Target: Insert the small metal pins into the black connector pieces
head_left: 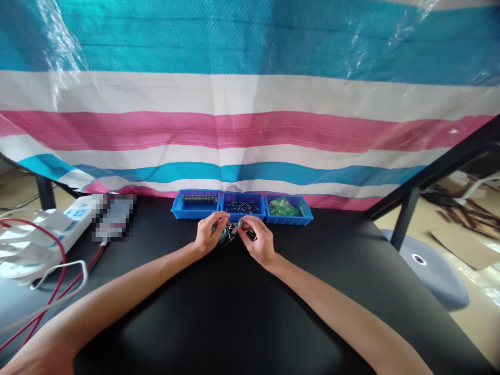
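1. Right hand (261, 244): thumb and fingertips pinched together on a small grey metal piece (237, 226), just in front of the blue middle bin (242, 197).
2. Left hand (208, 237): fingers curled in, thumb close. Dark bit shows at the fingertips; from where I stand, can't say if it's gripped.
3. Heap of slim metal fasteners (226, 238) sits on the black table (230, 291), between and under both hands.
4. Bins behind, side by side: rowed metal cylinders (200, 199) in the left bin (191, 214), loose pins (239, 207) in the middle, greenish plastic packets (285, 207) in the right bin (287, 220).
5. Risk: piece is tiny; a weak pinch could drop it back into the heap, hard to spot.
6. Risk: knuckles sit near the bin fronts; a knock could mix parts. A brushed heap could scatter.
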The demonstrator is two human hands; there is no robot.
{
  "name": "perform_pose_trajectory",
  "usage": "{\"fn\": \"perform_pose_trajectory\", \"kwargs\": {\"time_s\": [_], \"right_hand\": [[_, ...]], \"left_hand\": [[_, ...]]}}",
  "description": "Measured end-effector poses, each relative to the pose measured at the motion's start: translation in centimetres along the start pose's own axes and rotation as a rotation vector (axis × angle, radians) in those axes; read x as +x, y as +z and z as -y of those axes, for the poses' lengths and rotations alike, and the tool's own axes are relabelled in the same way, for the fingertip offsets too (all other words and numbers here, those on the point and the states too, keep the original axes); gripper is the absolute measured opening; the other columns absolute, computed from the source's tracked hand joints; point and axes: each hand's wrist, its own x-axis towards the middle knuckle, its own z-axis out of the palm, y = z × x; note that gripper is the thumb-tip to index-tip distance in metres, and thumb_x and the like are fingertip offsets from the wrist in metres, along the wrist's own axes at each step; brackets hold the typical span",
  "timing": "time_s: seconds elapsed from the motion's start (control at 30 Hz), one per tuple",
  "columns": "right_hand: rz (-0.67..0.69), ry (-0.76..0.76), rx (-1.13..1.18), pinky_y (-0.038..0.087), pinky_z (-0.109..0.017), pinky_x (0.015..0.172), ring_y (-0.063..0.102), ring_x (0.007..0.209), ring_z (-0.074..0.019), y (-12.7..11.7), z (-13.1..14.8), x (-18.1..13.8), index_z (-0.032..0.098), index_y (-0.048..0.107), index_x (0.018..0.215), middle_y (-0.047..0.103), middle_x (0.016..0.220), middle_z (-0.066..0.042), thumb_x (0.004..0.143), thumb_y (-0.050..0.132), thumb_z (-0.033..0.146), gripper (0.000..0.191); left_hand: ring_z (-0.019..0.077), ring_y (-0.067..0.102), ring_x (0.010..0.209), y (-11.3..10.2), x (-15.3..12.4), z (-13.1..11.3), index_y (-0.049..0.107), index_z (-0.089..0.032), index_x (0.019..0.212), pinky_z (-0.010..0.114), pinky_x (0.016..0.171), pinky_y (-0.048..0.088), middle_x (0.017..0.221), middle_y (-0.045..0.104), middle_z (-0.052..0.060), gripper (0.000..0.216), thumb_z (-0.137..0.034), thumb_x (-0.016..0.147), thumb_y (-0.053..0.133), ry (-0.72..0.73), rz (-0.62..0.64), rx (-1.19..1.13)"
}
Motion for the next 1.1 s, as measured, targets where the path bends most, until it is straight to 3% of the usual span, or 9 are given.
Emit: {"fn": "perform_pose_trajectory", "kwargs": {"time_s": [0.53,0.77,1.1], "right_hand": [[0.018,0.010,-0.038,0.057,-0.032,0.080,0.065,0.088,-0.0179,-0.30,0.25,0.15,0.022,0.058,0.112,0.063,0.107,-0.008,0.088,0.053,0.016,0.026],[0.016,-0.012,-0.017,0.055,-0.034,0.088,0.064,0.098,-0.0193,-0.30,0.28,0.20,0.021,0.059,0.111,0.065,0.104,-0.008,0.089,0.053,0.015,0.024],[0.016,-0.044,-0.028,0.053,-0.035,0.090,0.062,0.100,-0.0197,-0.23,-0.09,0.25,0.022,0.062,0.115,0.063,0.107,-0.009,0.092,0.048,0.014,0.028]], "left_hand": [[0.0072,0.057,0.056,0.00,0.01,-0.05,0.061,-0.016,0.099,0.016,0.055,0.046,0.073,0.064,0.001,0.017,-0.026,0.092,0.050,-0.003,-0.002,0.000],[0.0064,0.056,0.055,0.01,-0.02,0.04,0.061,-0.016,0.100,0.016,0.056,0.046,0.072,0.064,0.000,0.015,-0.023,0.091,0.051,0.007,0.001,0.007],[0.0075,0.058,0.056,0.04,0.01,-0.04,0.061,-0.016,0.099,0.017,0.057,0.047,0.072,0.064,0.001,0.015,-0.024,0.091,0.051,0.007,-0.005,0.013]]}}
